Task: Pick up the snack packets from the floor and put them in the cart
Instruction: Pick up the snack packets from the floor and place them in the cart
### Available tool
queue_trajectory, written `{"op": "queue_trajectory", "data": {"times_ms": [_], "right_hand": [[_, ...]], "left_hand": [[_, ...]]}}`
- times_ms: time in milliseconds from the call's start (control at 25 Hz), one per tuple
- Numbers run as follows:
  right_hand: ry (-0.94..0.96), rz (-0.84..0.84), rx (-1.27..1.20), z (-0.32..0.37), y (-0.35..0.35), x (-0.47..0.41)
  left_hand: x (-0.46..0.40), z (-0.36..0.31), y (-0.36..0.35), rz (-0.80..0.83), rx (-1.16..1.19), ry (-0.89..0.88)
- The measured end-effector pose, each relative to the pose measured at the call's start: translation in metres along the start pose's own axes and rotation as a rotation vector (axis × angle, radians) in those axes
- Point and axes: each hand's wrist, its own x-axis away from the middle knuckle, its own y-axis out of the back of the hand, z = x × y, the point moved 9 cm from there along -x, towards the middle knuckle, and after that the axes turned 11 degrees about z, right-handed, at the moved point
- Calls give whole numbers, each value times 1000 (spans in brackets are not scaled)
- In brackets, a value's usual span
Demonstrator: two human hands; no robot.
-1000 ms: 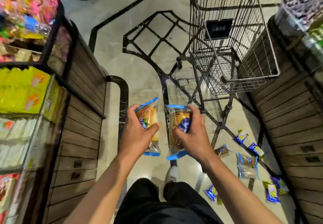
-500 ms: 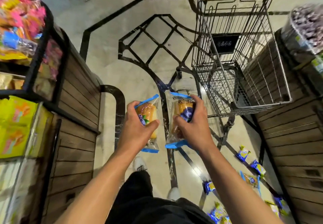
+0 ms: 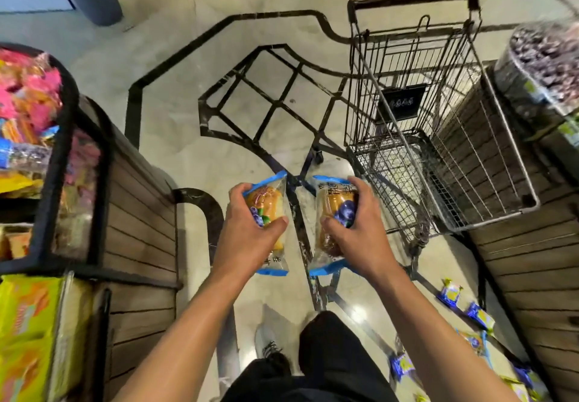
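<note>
Both packets ride higher than a moment ago, and the cart (image 3: 445,125) sits closer ahead on my right, while the loose packets on the floor have slid toward the lower right corner. My left hand (image 3: 247,232) wraps around one bun packet (image 3: 266,210), thumb across its front, fingers curled over its top edge. My right hand (image 3: 354,229) grips the other bun packet (image 3: 332,213) the same way. Neither packet is over the basket; both hang above the floor (image 3: 188,88) just left of the cart's near corner. Several small blue-and-yellow snack packets (image 3: 451,292) lie on the floor by the wooden shelf (image 3: 532,260) on my right. Another shelf (image 3: 138,213) with bright wrappers stands on my left.
</note>
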Motion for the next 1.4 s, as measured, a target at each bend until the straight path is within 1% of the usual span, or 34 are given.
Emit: {"op": "queue_trajectory", "data": {"times_ms": [160, 280, 400, 560, 720, 840, 1000, 1120, 1200, 1400], "right_hand": [[-36, -34, -20, -1, 12, -54], [-46, -29, -12, -3, 21, -98], [-25, -37, -16, 4, 40, -151], [13, 3, -14, 21, 59, -219], [28, -5, -28, 32, 73, -263], [-6, -56, -40, 34, 86, -290], [-63, -138, -56, 31, 106, -327], [-128, -250, -49, 34, 123, -357], [-166, -327, -87, 34, 133, -371], [-254, -552, -135, 23, 164, -375]], "left_hand": [[-56, -21, 1, 24, -25, -23], [-97, -35, -1, 46, -46, -23], [-148, -56, -1, 44, -69, -17], [-207, -79, -7, 19, -60, -7], [-254, -104, -19, 59, -73, -17], [-297, -122, -26, 101, -69, -41], [-357, -148, -38, 200, -90, -65], [-404, -167, -53, 325, -78, -66], [-427, -181, -67, 417, -101, -75], [-459, -227, -110, 604, -195, -194]]}}
